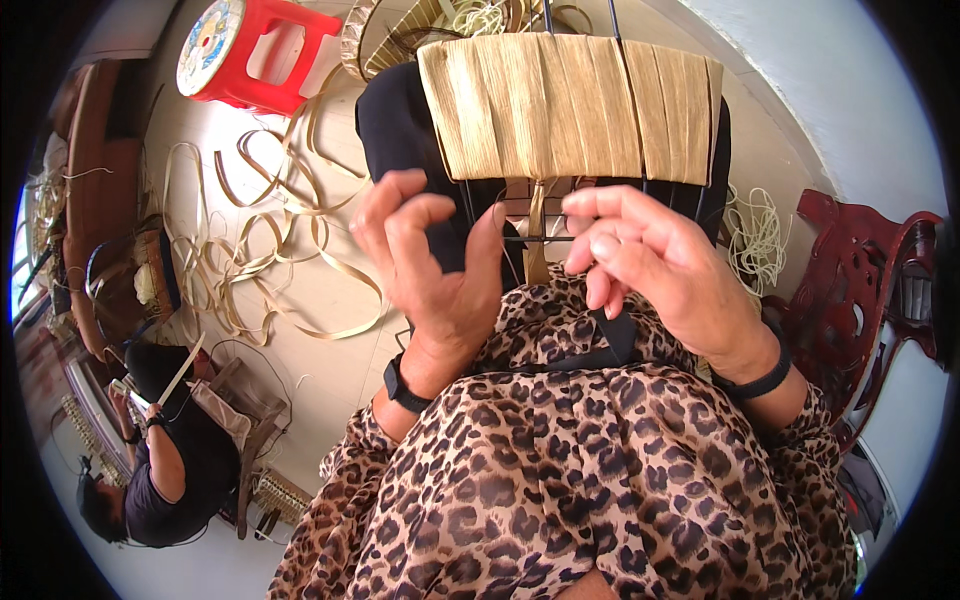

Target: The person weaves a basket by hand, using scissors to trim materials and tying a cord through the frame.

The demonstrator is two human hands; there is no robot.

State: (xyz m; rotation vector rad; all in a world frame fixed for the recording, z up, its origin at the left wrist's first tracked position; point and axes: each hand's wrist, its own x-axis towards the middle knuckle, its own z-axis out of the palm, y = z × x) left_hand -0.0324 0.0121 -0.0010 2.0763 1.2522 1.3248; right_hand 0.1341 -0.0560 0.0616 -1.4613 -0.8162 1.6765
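Note:
A dark wire frame rests across my black-trousered lap, its upper part covered by side-by-side wraps of a flat tan strip [530, 105]. Below the wraps hangs a narrow tan strip end [537, 210], between my two hands. My left hand [430, 265] is raised at the frame's lower left, fingers bent and spread with the thumb apart, holding nothing visible. On the other side my right hand [665, 265] hovers with loosely curled fingers, the forefinger held away from the thumb. Nothing shows in its grasp. A thin dark crossbar [540, 239] runs between both hands.
Long loose tan strips [275, 260] tangle over the floor on the left. Beyond them stands a red stool [270, 55]. A bundle of pale strands [757, 240] lies at right, beside a carved dark-red wooden chair [840, 280]. Another person [180, 450] sits at lower left, holding a strip.

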